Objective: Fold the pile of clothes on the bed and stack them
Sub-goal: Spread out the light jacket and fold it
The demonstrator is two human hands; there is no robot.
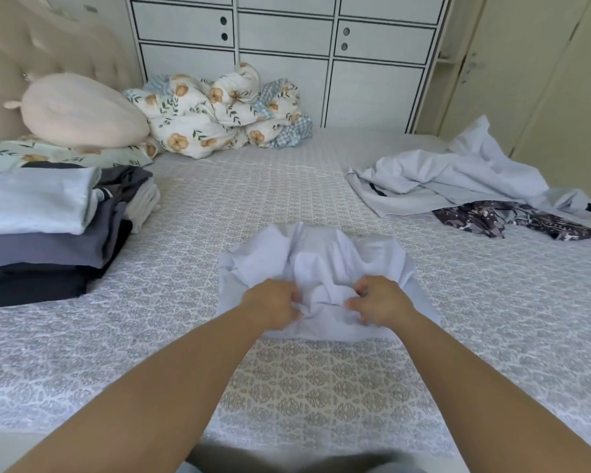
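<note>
A crumpled pale blue-white garment (321, 257) lies in the middle of the bed (321, 387). My left hand (273, 303) pinches its near edge on the left, and my right hand (379, 302) pinches the same edge on the right, a short gap of cloth between them. At the left edge stands a stack of folded clothes (38, 230), light blue on top, grey and black below. Unfolded clothes remain at the right: a pale grey-white garment (458, 179) and a dark patterned one (512, 218) partly beneath it.
A rumpled floral duvet (219, 110) and a beige plush pillow (82, 112) sit at the bed's head on the left. White cabinets (287, 46) stand behind the bed. A cream door (526, 80) is at the right.
</note>
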